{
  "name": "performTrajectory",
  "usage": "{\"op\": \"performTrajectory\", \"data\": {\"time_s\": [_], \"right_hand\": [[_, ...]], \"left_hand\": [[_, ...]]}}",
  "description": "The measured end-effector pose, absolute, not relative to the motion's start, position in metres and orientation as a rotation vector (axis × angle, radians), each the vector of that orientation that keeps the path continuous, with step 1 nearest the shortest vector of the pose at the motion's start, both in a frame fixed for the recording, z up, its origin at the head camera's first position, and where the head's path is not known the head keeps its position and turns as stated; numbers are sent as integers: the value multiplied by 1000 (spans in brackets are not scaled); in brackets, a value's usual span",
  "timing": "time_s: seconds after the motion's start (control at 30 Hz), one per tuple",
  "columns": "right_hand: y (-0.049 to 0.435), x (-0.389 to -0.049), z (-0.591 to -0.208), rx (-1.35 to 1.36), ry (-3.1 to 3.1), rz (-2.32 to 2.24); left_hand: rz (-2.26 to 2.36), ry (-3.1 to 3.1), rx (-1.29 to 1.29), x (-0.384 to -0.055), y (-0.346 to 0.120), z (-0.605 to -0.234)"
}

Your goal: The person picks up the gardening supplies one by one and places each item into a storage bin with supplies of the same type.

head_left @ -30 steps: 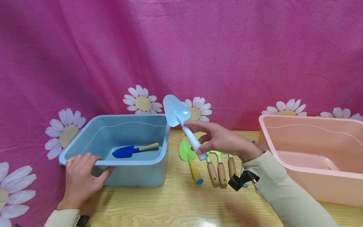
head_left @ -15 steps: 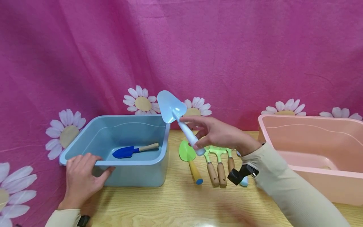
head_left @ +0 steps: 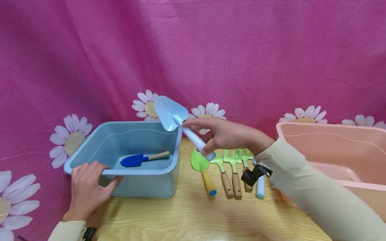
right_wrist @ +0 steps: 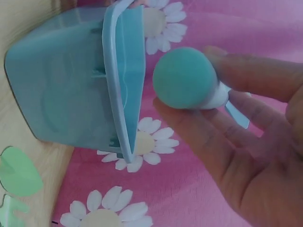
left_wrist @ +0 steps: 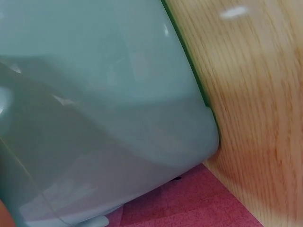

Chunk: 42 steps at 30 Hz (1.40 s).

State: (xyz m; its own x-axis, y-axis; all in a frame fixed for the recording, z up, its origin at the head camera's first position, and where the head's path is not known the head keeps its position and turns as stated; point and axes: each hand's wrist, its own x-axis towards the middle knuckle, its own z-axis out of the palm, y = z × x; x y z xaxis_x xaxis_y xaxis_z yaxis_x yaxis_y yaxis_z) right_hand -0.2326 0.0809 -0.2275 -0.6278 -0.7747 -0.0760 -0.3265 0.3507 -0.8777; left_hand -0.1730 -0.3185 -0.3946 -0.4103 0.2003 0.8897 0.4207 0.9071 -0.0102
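A transfer of the pale-blue trowel (head_left: 190,135) seems to be the step in hand: it is held aloft near the frame's centre, blade toward the upper left, its handle pinched between thumb and fingers of the right hand (head_left: 227,134). At lower left the left hand (head_left: 88,189) grips the near rim of the blue bin (head_left: 144,184); bringing the trowel in there would call for clearing the right-hand rim.
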Motion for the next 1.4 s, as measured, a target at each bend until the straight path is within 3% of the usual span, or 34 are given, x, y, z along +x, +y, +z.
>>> {"op": "performTrajectory", "data": {"time_s": [0.43, 1.0, 1.4], "right_hand": [[53, -230, -209, -1034, 2150, -1048], [46, -238, -218, -1086, 2052, -1050], [-1, -256, -231, -1033, 2030, -1059]], "left_hand": [[-265, -2046, -425, -170, -318, -394], [-275, -2023, -435, -174, -315, -393], [-280, -1980, -449, -174, -317, -396]]}}
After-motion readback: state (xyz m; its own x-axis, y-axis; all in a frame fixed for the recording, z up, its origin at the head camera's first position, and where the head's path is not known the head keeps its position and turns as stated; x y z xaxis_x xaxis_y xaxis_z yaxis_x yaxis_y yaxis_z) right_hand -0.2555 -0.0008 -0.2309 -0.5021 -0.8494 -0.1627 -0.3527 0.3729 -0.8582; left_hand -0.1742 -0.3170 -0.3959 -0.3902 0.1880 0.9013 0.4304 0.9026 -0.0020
